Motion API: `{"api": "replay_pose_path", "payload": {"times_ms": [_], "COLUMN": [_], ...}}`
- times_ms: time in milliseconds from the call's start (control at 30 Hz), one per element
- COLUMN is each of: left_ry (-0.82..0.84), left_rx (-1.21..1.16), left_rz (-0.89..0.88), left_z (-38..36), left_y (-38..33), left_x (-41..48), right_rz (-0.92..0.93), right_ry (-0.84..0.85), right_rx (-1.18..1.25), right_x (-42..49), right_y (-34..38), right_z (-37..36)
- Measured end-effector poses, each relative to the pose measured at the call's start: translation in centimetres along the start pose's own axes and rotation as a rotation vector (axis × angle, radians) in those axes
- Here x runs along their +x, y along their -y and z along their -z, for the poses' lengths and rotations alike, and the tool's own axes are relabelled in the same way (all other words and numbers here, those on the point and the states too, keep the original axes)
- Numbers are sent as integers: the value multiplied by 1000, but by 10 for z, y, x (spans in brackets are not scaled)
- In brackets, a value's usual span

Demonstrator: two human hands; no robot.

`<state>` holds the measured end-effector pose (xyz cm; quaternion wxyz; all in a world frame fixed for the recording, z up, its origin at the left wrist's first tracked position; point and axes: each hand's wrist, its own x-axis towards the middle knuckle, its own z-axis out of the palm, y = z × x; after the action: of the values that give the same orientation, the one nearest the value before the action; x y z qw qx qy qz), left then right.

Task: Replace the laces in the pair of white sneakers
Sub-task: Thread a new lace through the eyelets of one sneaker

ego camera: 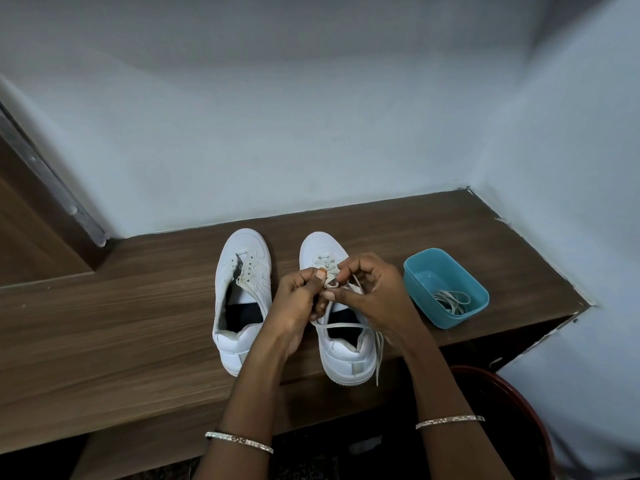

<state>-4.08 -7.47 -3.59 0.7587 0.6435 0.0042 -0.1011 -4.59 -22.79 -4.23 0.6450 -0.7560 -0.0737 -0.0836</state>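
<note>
The left sneaker [244,244] and right sneaker [320,244] are white with dark insides; the lace [346,326] is off-white, as are the laces [453,301] in the teal tub [446,322]. The surface [121,323] is brown wood grain, the walls [311,133] pale blue-grey, the bangles [239,441] silver

A brown wood-grain laminate countertop [138,306] spans the middle, from 9 o'clock to 3 o'clock. Pale blue painted walls [311,116] rise behind it, meeting in a corner at 2 o'clock. A brown wooden door [31,230] stands at 9 o'clock. A teal rectangular plastic tub [450,318] sits on the countertop at 4 o'clock. A dark red round-rimmed object [516,400] shows at 5 o'clock.
</note>
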Motion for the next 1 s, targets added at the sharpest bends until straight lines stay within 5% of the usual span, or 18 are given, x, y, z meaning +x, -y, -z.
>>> {"api": "replay_pose_path", "payload": {"times_ms": [433,800,1000], "left_ry": [30,11,-176], "left_rx": [-32,-68,287], "left_rz": [34,7,-238], "left_z": [4,16,13], "left_y": [-2,-7,-10], "left_x": [2,-4,-3], "right_rz": [117,-9,-69], "right_ry": [-67,-61,-96], "right_rx": [-179,-36,28], "right_x": [1,0,-2], "right_y": [-1,2,4], "right_z": [1,6,7]}}
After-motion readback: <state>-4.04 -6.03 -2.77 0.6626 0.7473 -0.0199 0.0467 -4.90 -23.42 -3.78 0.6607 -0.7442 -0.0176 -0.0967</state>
